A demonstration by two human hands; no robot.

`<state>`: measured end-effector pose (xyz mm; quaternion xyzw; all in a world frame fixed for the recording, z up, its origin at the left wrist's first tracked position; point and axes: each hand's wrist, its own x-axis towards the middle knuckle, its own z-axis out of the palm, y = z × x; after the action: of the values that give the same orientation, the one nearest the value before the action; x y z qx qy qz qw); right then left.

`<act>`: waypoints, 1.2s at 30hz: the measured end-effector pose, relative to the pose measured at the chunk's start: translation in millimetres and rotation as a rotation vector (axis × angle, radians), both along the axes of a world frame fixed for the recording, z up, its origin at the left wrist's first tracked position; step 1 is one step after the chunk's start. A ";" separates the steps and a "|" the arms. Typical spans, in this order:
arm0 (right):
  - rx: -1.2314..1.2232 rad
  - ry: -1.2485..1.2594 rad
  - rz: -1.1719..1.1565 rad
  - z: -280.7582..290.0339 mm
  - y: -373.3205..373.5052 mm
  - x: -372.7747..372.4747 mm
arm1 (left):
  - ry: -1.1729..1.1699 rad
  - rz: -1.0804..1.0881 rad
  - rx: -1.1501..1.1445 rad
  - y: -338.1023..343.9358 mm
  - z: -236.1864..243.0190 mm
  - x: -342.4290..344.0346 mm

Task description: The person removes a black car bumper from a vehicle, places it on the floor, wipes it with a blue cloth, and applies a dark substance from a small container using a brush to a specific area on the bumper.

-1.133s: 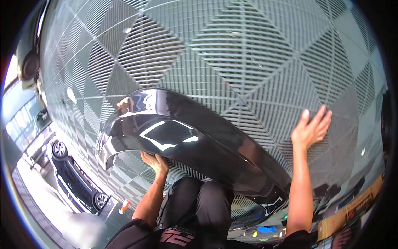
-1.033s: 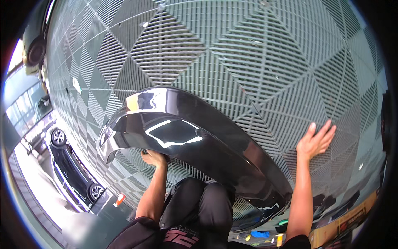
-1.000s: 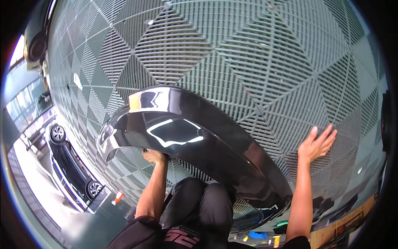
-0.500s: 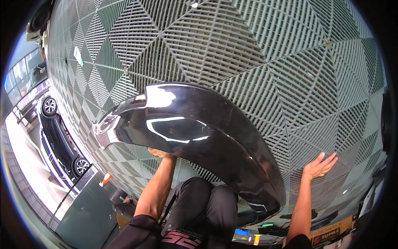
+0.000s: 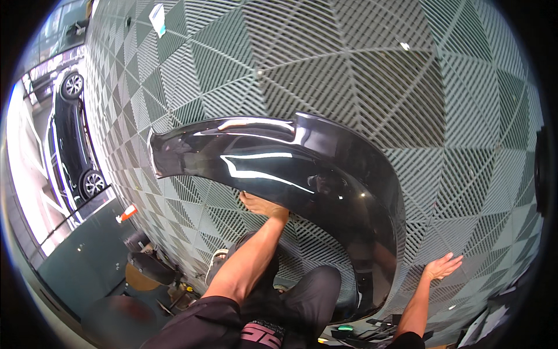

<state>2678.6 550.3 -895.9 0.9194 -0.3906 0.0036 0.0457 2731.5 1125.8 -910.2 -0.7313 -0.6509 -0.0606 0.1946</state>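
Observation:
A glossy black car fender (image 5: pixel 325 174), curved round a wheel arch, spans the middle of the view in front of my legs. At the inner edge of its arch is my left hand (image 5: pixel 263 206), holding the panel there. Part of that hand's fingers is hidden by the fender. Well to the right of the panel, my right hand (image 5: pixel 443 267) is held out with its fingers stretched, touching nothing.
Ribbed grey-green floor tiles (image 5: pixel 302 81) lie all around. A white scrap (image 5: pixel 157 20) is at the far left. An orange-and-white object (image 5: pixel 127 213), a dark stool-like seat (image 5: pixel 148 270) and a parked black car (image 5: pixel 68 145) are to the left.
The fender has turned and its left end sits farther right, my left hand still at its arch edge. My knees have parted, and a shoe now shows. My right hand remains stretched out.

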 end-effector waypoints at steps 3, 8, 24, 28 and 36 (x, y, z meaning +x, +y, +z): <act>0.029 0.074 0.062 12.2 -13.0 -4.3 | -0.025 -0.011 -0.110 -7.6 -3.8 9.1; -0.036 -0.102 0.348 22.2 57.4 123.0 | -0.103 0.082 -0.148 -2.3 5.4 13.2; 0.199 -0.107 0.706 -11.6 431.7 456.3 | 0.102 -0.502 -1.151 -19.5 5.8 -40.1; 0.200 -0.099 0.699 -12.7 428.5 455.3 | 0.251 -0.390 -1.339 -2.9 33.7 -53.1; 0.177 -0.107 0.730 -10.4 428.5 457.0 | 0.281 -0.833 -1.371 87.7 139.6 -39.9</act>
<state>3135.5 978.8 -906.4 0.9970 -0.0381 0.0337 -0.0587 2691.6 1213.5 -770.5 -0.8707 -0.1876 0.3763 -0.2551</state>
